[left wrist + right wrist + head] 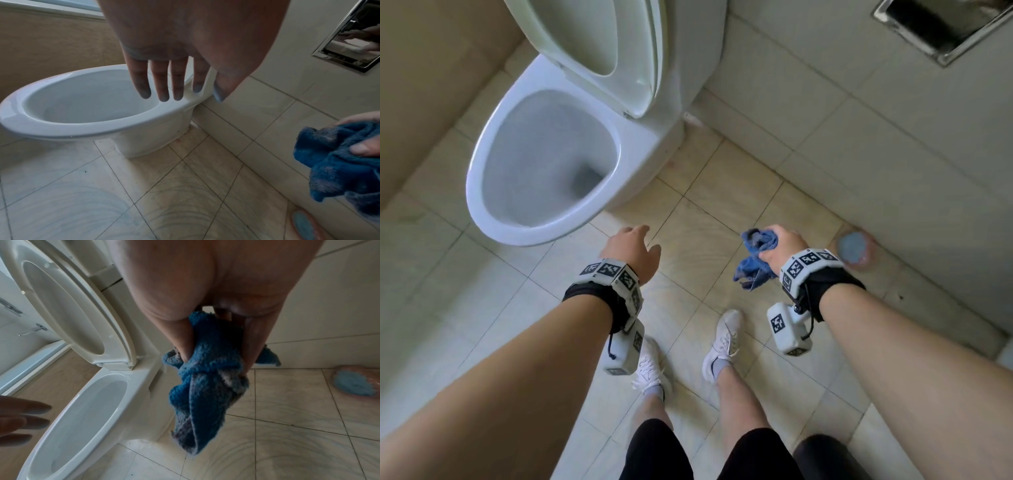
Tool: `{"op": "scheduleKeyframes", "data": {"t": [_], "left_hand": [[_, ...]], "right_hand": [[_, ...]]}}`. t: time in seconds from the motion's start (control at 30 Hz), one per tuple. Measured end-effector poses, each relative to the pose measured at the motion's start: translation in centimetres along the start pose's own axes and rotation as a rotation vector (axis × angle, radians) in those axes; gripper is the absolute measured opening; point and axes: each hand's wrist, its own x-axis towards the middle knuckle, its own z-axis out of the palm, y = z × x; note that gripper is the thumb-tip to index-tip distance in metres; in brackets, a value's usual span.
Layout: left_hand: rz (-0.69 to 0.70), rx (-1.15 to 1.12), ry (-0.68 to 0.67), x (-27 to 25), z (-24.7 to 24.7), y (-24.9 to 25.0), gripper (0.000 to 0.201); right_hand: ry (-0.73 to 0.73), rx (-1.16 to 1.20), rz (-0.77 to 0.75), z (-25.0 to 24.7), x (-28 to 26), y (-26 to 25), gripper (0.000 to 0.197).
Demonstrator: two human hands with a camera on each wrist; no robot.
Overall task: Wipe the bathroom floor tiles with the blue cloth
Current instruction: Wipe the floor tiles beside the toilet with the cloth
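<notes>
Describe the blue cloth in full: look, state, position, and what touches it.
The blue cloth is a fluffy, terry-like rag, deep blue with greyish, worn-looking patches. It is bunched up, not spread. The right hand grips its upper part, fingers curled round it, while the loose end hangs down above the floor tiles, not touching them. Nothing else touches it.

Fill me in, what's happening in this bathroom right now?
A person stands beside the toilet, whose lid is raised. The right hand grips the bunched blue cloth up in the air, well clear of the floor tiles. The left hand hangs empty with fingers straight. Curved smear marks show on the tiles; no wiping is happening at this moment.
</notes>
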Motion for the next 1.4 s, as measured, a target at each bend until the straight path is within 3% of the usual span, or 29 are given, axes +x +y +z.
{"op": "scheduleKeyframes", "data": {"t": [0.2,0.4,0.97,1.4], "left_hand": [[0.002,0.004,0.003,2.5,1.5,3.2,0.052],[-0.014,0.004,-0.04,7.2,4.2,2.3,0.053],[-0.152,-0.086,-0.094,25.1,19.7,-11.0,0.057],[-0.162,-0.135,-0.049,37.3,25.9,-16.5,0.062]], "right_hand": [[0.006,0.02,0.028,-0.8,3.7,2.8,0.051],[-0.002,0.009,0.093,1.6,7.1,5.4,0.055],[0.082,0.122,0.168,20.4,24.0,5.8,0.043],[0.063,0.007,0.025,29.0,34.8,-0.1,0.035]]}}
